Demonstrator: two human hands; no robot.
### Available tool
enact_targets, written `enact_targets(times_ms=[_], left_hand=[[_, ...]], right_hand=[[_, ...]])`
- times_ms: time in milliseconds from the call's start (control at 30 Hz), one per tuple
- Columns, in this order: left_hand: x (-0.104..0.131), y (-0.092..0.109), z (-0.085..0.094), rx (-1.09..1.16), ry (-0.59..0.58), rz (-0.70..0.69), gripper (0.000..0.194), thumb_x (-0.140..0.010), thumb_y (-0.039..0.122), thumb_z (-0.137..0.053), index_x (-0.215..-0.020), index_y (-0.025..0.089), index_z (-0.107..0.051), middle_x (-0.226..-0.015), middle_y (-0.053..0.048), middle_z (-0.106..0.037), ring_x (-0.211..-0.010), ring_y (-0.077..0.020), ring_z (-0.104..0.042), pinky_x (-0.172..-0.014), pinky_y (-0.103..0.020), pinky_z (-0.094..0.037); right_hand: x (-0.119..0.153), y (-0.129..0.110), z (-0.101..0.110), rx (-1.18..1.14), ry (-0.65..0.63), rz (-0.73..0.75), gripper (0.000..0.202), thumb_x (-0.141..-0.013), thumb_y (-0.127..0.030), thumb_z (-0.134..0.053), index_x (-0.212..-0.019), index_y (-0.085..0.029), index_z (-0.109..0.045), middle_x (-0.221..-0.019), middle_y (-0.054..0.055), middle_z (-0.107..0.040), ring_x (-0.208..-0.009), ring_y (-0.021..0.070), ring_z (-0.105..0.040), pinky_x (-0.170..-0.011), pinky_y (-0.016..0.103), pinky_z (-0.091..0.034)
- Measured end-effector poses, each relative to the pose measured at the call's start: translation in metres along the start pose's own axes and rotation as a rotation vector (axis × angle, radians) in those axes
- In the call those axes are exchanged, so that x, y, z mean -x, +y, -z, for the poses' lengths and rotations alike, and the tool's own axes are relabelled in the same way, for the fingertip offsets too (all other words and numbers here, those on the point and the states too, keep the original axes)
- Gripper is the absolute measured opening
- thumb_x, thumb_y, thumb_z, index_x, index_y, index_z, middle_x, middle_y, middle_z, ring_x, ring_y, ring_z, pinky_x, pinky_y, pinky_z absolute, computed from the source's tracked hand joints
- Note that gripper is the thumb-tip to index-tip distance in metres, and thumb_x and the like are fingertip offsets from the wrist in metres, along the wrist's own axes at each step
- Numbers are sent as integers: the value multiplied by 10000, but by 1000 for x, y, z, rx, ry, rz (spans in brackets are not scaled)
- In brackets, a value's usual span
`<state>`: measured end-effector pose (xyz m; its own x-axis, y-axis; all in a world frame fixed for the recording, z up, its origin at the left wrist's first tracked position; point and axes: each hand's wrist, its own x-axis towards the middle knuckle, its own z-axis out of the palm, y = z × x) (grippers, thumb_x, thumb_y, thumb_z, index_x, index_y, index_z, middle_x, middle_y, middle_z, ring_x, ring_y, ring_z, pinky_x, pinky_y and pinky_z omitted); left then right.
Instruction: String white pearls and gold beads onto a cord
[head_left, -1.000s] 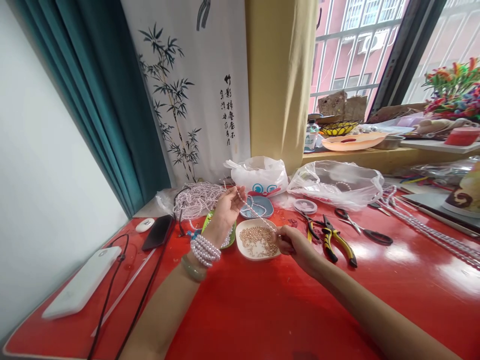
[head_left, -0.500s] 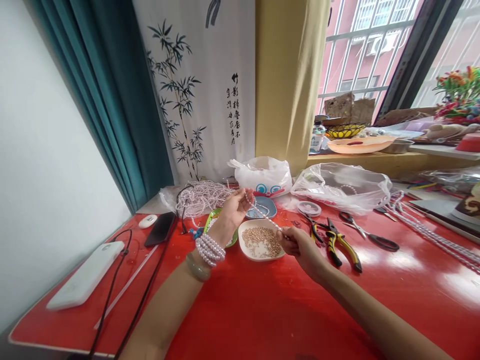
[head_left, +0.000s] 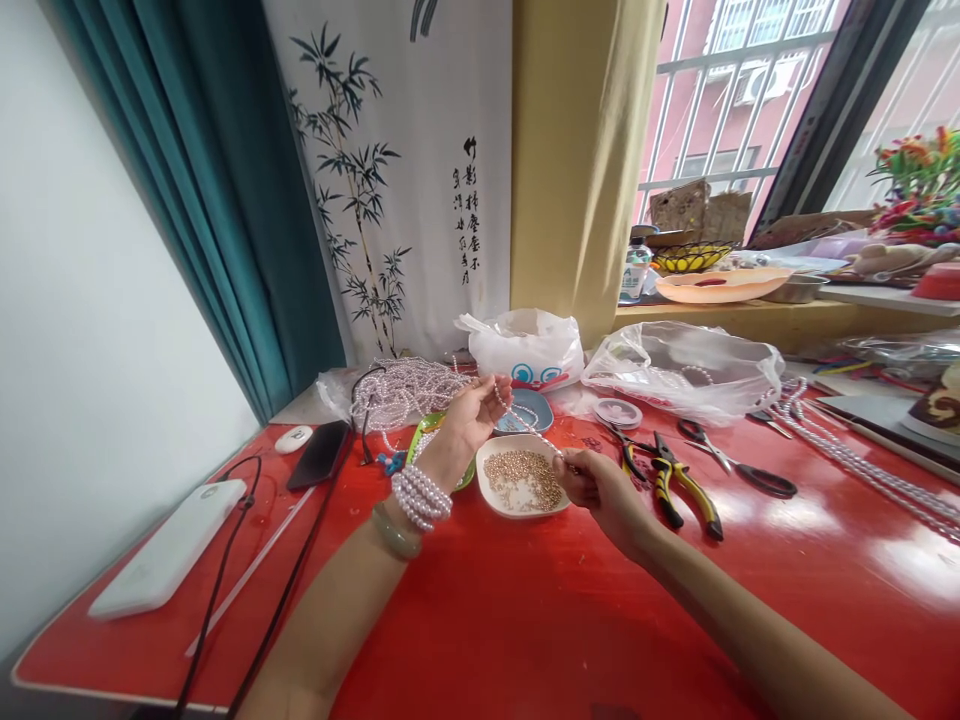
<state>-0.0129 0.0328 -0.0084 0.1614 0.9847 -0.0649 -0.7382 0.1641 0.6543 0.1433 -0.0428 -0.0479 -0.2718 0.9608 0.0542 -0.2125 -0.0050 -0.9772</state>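
Note:
A thin strand of small pale beads (head_left: 527,424) runs between my hands, sagging a little. My left hand (head_left: 474,415) pinches its upper end, and a pearl bracelet (head_left: 421,497) and a jade bangle (head_left: 395,532) circle that wrist. Lower and to the right, my right hand (head_left: 592,485) is closed on the other end. Below the strand stands a white dish (head_left: 524,510) of small gold beads (head_left: 517,470). Behind it is a blue-grey dish (head_left: 540,410) with a few beads in it. A green tray (head_left: 463,482) is partly hidden behind my left hand.
Right of the dish lie yellow-black pliers (head_left: 686,490), scissors (head_left: 739,465) and a spool (head_left: 618,412). Plastic bags (head_left: 525,350) and heaped pearl strands (head_left: 409,395) fill the back. A phone (head_left: 321,455), white power bank (head_left: 169,550) and cables lie left.
The view has shifted very slightly. Both hands keep nearly the same place, still holding the bead strand between them.

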Motion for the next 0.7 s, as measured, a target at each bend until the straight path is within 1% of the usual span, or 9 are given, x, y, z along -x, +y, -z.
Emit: enact_targets(times_ms=[100, 167, 233, 333, 467, 533, 633, 700], left_hand=[[2, -1, -1, -13, -14, 8, 128, -749, 47, -484, -666, 84, -575, -605, -41, -615, -511, -88, -578, -562, -213, -484], [3, -2, -3, -10, -30, 11, 131, -747, 42, -483, -660, 91, -567, -587, -28, -605, -503, -83, -573, -563, -213, -482], [4, -2, -3, -4, -41, 14, 132, -747, 37, -481, -659, 95, -561, -575, -16, -597, -493, -76, -566, -558, -205, -475], [4, -2, -3, -8, -48, 15, 124, -751, 42, -480, -670, 96, -557, -579, -13, -595, -489, -70, -560, -555, -201, -471], [3, -2, -1, -32, -47, 30, 119, -757, 54, -478, -677, 96, -556, -587, -14, -592, -500, -74, -562, -551, -205, -468], [3, -2, -1, -34, -51, 31, 114, -757, 56, -479, -682, 96, -555, -595, -14, -593, -508, -74, -564, -558, -208, -470], [4, -3, -2, -50, -53, 31, 111, -760, 57, -474, -695, 99, -554, -597, -16, -590, -524, -82, -571, -571, -222, -476], [5, -4, -3, -61, -45, 39, 109, -761, 56, -471, -702, 101, -551, -598, -16, -590, -530, -87, -573, -571, -226, -477]], right_hand=[[-2, 0, 0, -32, -18, -29, 155, -646, -209, -377, -504, -171, -425, -427, -56, -235, -413, 74, -177, -430, 256, -135], [-3, 1, 0, -34, -14, -51, 115, -606, -191, -373, -516, -168, -440, -423, -46, -280, -413, 77, -221, -434, 257, -146], [-3, 1, 0, -31, -6, -66, 105, -589, -181, -374, -549, -160, -468, -424, -61, -245, -403, 70, -171, -424, 257, -118], [-3, -1, 0, -19, -2, -60, 125, -627, -204, -381, -594, -154, -491, -456, -81, -152, -423, 71, -75, -417, 258, -71], [-1, -3, 0, 37, 38, -19, 165, -668, -238, -396, -523, -167, -428, -459, -78, -153, -432, 72, -80, -417, 259, -70], [-2, -2, 0, 35, 28, -7, 175, -665, -235, -392, -505, -168, -418, -437, -75, -183, -419, 68, -112, -417, 254, -102], [-3, 1, 2, 4, -9, -3, 143, -637, -205, -382, -516, -164, -446, -419, -52, -297, -410, 69, -233, -438, 247, -182], [-4, 2, 2, -24, -21, -11, 120, -612, -181, -377, -533, -160, -465, -426, -44, -337, -415, 71, -271, -442, 245, -194]])
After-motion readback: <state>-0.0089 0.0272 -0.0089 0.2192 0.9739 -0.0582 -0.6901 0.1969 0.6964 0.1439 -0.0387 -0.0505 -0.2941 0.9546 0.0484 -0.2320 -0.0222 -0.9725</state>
